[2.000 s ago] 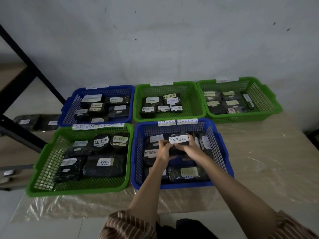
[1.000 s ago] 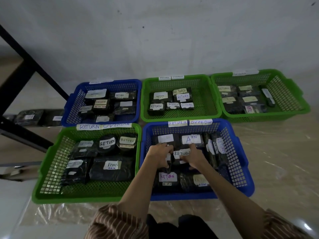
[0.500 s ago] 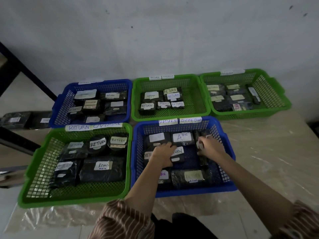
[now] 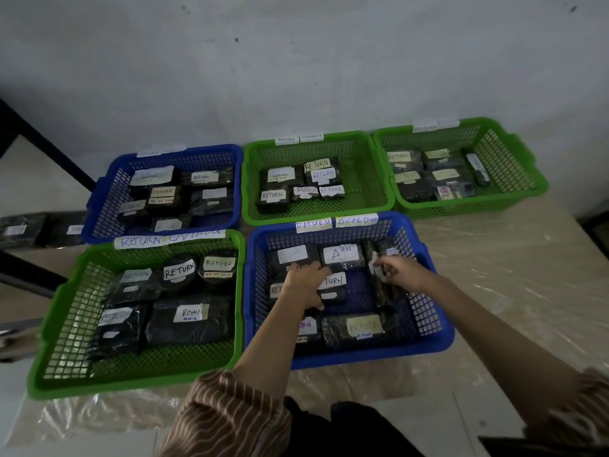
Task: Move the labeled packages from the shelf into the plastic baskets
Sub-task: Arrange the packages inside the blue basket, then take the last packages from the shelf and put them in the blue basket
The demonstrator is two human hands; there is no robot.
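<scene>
Five plastic baskets stand on the table, all holding black wrapped packages with white RETURN labels. Both of my hands are inside the near blue basket (image 4: 438,341). My left hand (image 4: 306,282) lies over a flat RETURN package (image 4: 334,286) in the basket's middle, fingers at its far edge and thumb at its near edge. My right hand (image 4: 400,270) pinches the top of an upright package (image 4: 382,291) that leans at the basket's right side. Two more labelled packages (image 4: 23,229) lie on the dark shelf (image 4: 19,265) at the far left.
A near green basket (image 4: 59,374) stands left of the blue one. Behind are a blue basket (image 4: 99,212), a middle green basket (image 4: 372,206) and a right green basket (image 4: 527,179). The wall rises right behind them. Crinkled clear plastic covers the table (image 4: 510,291).
The RETURN package held up in both hands went down into the near blue basket. My right hand then let go and moved right to the upright package; my left hand stayed on it.
</scene>
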